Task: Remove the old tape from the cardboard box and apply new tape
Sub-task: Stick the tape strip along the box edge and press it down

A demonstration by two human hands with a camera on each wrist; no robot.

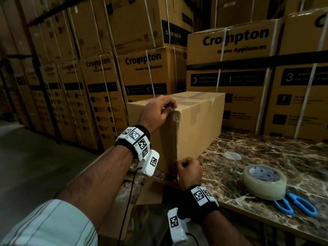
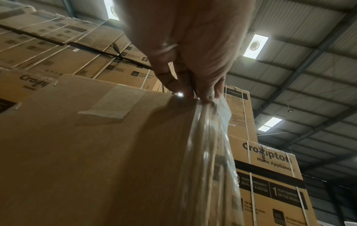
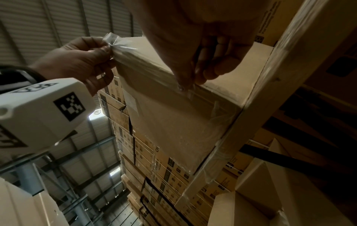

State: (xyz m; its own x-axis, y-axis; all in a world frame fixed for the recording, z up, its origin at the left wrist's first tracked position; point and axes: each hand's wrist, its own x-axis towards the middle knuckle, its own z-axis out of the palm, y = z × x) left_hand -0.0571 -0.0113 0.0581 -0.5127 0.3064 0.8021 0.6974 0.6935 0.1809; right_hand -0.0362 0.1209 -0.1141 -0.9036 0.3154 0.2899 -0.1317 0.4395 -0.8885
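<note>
A plain cardboard box (image 1: 195, 125) stands on the marble table (image 1: 266, 148), one corner towards me. A strip of clear old tape (image 1: 174, 135) runs down that near corner, wrinkled and lifted off the cardboard. My left hand (image 1: 171, 108) pinches the strip's upper end at the box's top edge. My right hand (image 1: 177, 163) pinches its lower end near the box's bottom edge. In the left wrist view the left hand (image 2: 195, 93) holds the crumpled tape (image 2: 208, 152) beside the box (image 2: 96, 152). The right wrist view shows both the left hand (image 3: 104, 49) and the right hand (image 3: 191, 79) on the tape (image 3: 146, 67).
A roll of clear tape (image 1: 265, 181) lies on the table to the right, with blue-handled scissors (image 1: 298, 206) just in front of it. A crumpled tape scrap (image 1: 232, 155) lies behind the roll. Tall stacks of printed cartons (image 1: 230, 68) wall in the back and left.
</note>
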